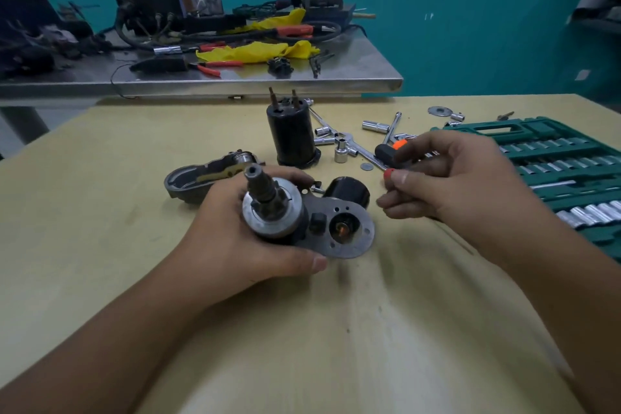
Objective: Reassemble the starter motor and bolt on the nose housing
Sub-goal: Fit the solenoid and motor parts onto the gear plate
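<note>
Head view: the left hand [235, 239] has its grip clamped round the starter motor [285, 215], raised over the bench [100, 178]. Right hand [447, 178] pinches a screwdriver [391, 153]. The motor looks heavy, rigid metal; hold the round body, not the thin plate

I am sitting at a pale yellow tabletop [134, 144]. At twelve o'clock a steel workbench [235, 81] is standing just beyond it, cluttered with tools. Behind that, the wall [470, 27] is showing teal below and white above, under soft, even light.
</note>
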